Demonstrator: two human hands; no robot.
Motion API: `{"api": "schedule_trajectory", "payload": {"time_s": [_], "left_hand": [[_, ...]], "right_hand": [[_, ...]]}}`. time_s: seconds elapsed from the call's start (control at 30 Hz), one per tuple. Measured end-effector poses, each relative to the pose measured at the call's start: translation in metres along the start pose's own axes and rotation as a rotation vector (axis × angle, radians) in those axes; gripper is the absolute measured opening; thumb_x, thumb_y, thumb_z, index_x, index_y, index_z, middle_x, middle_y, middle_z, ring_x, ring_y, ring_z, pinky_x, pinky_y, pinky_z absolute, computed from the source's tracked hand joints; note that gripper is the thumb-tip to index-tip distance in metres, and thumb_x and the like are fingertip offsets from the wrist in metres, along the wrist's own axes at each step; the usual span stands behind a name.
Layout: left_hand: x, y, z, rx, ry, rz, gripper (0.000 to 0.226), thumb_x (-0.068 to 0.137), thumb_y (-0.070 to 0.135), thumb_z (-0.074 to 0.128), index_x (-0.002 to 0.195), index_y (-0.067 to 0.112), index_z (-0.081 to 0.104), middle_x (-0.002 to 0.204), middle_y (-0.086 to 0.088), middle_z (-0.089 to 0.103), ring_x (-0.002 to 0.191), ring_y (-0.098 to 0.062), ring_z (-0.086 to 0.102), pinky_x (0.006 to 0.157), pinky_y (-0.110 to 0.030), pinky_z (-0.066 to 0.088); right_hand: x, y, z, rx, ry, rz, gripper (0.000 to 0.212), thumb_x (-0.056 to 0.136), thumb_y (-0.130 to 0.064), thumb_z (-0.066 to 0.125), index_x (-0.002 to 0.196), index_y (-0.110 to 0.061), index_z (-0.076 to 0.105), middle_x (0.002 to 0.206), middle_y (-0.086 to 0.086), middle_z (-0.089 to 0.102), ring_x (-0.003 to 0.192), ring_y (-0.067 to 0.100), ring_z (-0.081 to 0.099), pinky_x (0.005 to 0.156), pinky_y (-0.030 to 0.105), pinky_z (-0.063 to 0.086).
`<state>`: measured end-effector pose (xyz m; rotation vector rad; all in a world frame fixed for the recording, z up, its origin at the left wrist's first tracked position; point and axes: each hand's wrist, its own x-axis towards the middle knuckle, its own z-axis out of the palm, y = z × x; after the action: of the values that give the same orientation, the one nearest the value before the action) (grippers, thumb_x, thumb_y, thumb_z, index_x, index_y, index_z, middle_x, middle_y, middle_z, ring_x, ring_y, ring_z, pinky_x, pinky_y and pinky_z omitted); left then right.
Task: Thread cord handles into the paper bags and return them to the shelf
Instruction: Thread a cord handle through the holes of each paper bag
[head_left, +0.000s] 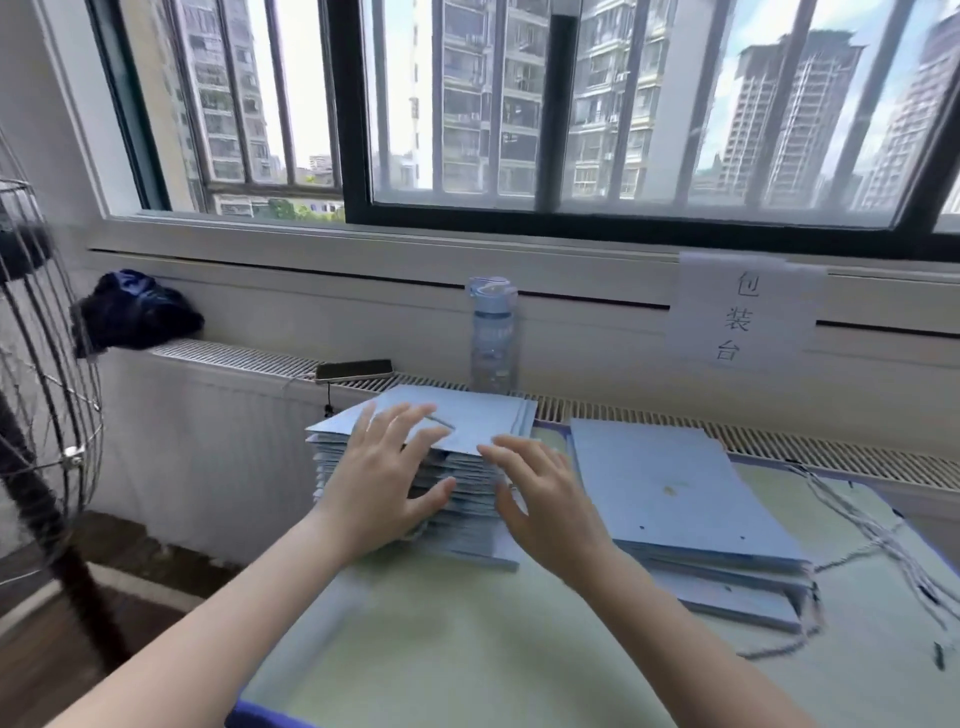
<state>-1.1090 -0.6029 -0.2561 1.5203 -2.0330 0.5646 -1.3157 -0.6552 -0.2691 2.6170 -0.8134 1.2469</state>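
Toward the back of the table (441, 649), my left hand (384, 467) rests with spread fingers on the tall stack of paper bags (483, 415), right hand (545, 504) relaxed and empty beside it; I judge I'm taking one bag, so next I must pinch the top one and carry it toward the cords (883, 535).

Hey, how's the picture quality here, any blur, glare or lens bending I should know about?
Head view: daylight from the window lights the table evenly, no harsh glare; head view, the wide lens bows the window bars toward the edges; head view, the left hand, right hand and cords look motion-smeared, the fan at far left is soft, the paper sign is readable.
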Motion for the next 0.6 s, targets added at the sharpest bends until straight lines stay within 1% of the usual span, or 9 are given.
{"api": "schedule_trajectory", "payload": {"time_s": [0.13,0.23,0.33,0.4,0.43,0.47,0.5,0.57,0.6], "left_hand": [[0.021,0.038,0.013,-0.096,0.136,0.139,0.032,0.088,0.037,0.049,0.109,0.015,0.056,0.121,-0.008,0.058,0.111,-0.03,0.054,0.103,-0.045,0.035],[0.036,0.074,0.029,-0.122,0.131,0.226,0.025,0.087,0.031,0.049,0.107,0.016,0.054,0.113,-0.008,0.061,0.104,-0.027,0.057,0.092,-0.038,0.043],[0.05,0.108,0.049,-0.126,0.0,0.255,0.03,0.087,0.032,0.047,0.11,0.016,0.056,0.11,-0.003,0.063,0.102,-0.022,0.058,0.086,-0.035,0.048],[0.057,0.128,0.063,-0.112,-0.136,0.226,0.039,0.087,0.036,0.043,0.114,0.013,0.059,0.112,-0.004,0.063,0.103,-0.023,0.06,0.088,-0.036,0.05],[0.06,0.137,0.069,-0.089,-0.209,0.206,0.045,0.086,0.04,0.04,0.115,0.012,0.06,0.113,-0.005,0.064,0.104,-0.025,0.06,0.089,-0.037,0.05],[0.063,0.146,0.075,-0.066,-0.267,0.18,0.052,0.085,0.044,0.036,0.118,0.011,0.06,0.116,-0.007,0.063,0.106,-0.027,0.06,0.092,-0.038,0.048],[0.066,0.155,0.079,-0.058,-0.32,0.154,0.06,0.085,0.049,0.031,0.124,0.011,0.056,0.123,-0.009,0.06,0.113,-0.028,0.056,0.098,-0.039,0.043],[0.069,0.17,0.087,-0.06,-0.393,0.096,0.075,0.084,0.059,0.021,0.141,0.014,0.039,0.144,-0.009,0.042,0.133,-0.027,0.037,0.111,-0.036,0.024],[0.068,0.173,0.092,-0.065,-0.43,0.06,0.082,0.081,0.064,0.015,0.145,0.017,0.03,0.151,-0.007,0.031,0.139,-0.024,0.026,0.114,-0.033,0.015]], "right_hand": [[-0.027,0.032,-0.028,-0.094,-0.058,0.057,0.029,0.086,-0.021,0.046,0.107,-0.016,0.065,0.109,0.002,0.065,0.097,0.021,0.06,0.077,0.035,0.049],[-0.048,0.06,-0.05,-0.177,-0.118,0.099,0.028,0.084,-0.023,0.045,0.1,-0.017,0.067,0.105,0.002,0.066,0.094,0.022,0.061,0.074,0.035,0.049],[-0.071,0.085,-0.07,-0.207,-0.244,0.196,0.032,0.085,-0.035,0.043,0.098,-0.021,0.068,0.106,0.0,0.066,0.095,0.023,0.063,0.075,0.035,0.051],[-0.086,0.098,-0.08,-0.168,-0.378,0.277,0.044,0.083,-0.05,0.039,0.105,-0.024,0.067,0.116,-0.002,0.063,0.106,0.021,0.06,0.085,0.032,0.046],[-0.093,0.105,-0.083,-0.14,-0.436,0.308,0.054,0.08,-0.058,0.036,0.114,-0.026,0.064,0.125,-0.004,0.058,0.116,0.018,0.053,0.092,0.028,0.039],[-0.098,0.11,-0.087,-0.097,-0.495,0.338,0.061,0.079,-0.063,0.035,0.123,-0.028,0.059,0.134,-0.006,0.051,0.124,0.014,0.045,0.098,0.023,0.031],[-0.1,0.114,-0.09,-0.065,-0.528,0.349,0.06,0.081,-0.063,0.04,0.128,-0.03,0.054,0.139,-0.008,0.046,0.129,0.011,0.039,0.101,0.02,0.027],[-0.099,0.118,-0.096,-0.031,-0.503,0.356,0.047,0.088,-0.05,0.054,0.129,-0.028,0.055,0.139,-0.008,0.045,0.129,0.009,0.038,0.103,0.021,0.028],[-0.098,0.119,-0.098,-0.02,-0.478,0.369,0.042,0.089,-0.043,0.057,0.127,-0.026,0.056,0.137,-0.008,0.047,0.128,0.009,0.039,0.103,0.021,0.029]]}}
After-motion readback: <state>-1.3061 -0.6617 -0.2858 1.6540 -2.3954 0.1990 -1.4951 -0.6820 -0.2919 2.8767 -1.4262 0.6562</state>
